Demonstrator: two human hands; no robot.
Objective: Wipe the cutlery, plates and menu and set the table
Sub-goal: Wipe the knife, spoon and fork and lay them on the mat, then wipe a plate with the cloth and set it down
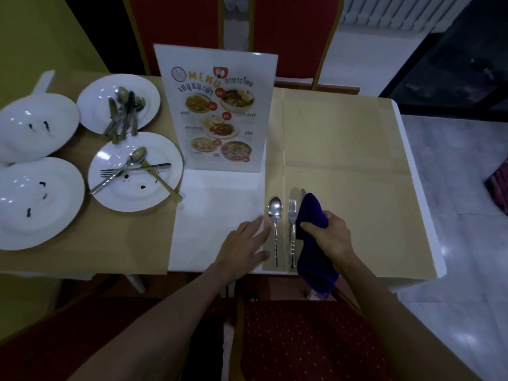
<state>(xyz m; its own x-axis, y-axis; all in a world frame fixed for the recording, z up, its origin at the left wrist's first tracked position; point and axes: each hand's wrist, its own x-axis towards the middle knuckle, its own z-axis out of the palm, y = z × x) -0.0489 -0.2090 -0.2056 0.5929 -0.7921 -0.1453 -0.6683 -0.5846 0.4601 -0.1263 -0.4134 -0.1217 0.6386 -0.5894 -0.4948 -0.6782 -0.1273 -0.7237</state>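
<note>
A clean spoon (275,224) and fork (292,226) lie side by side on the right tan placemat (343,166), with a knife tip (302,193) showing behind the cloth. My right hand (330,236) grips a dark blue cloth (313,232) just right of the fork. With fingers straight, my left hand (244,243) rests flat on the table beside the spoon handle. The laminated menu (217,111) stands upright mid-table. Several white plates sit at left; one (154,193) carries a spoon, fork and knife with stains, another (93,105) holds a cutlery pile.
Two stained plates (35,133) (38,204) sit at the far left on another tan mat. Red chairs stand behind the table (275,28) and in front of me (302,339). The table's right edge (417,188) borders a tiled floor.
</note>
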